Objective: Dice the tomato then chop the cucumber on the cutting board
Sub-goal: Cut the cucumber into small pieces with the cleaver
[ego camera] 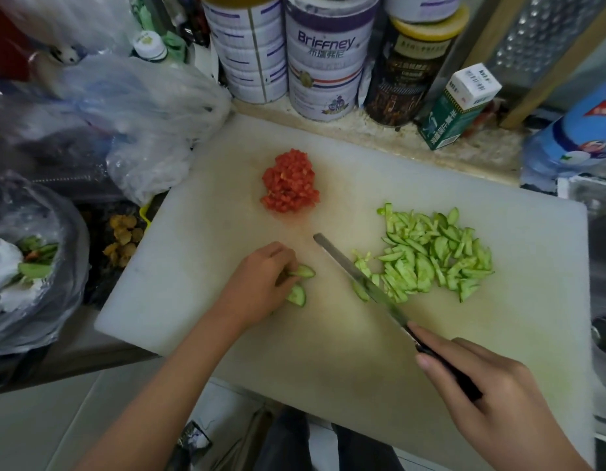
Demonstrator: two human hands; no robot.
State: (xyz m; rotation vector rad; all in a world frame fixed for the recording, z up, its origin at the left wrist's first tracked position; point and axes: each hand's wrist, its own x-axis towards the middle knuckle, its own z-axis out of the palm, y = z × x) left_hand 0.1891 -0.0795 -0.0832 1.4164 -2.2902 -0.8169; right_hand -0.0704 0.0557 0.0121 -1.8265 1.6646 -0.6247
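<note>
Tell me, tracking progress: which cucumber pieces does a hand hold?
The half-round slices under the left hand, not the pile right of the knife.

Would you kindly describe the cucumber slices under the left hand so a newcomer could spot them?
Find the white cutting board; left of the knife blade, the left hand holds them. Unlike the thin pale strips piled right of the blade, these are two broad half-moon slices with dark green skin.
</note>
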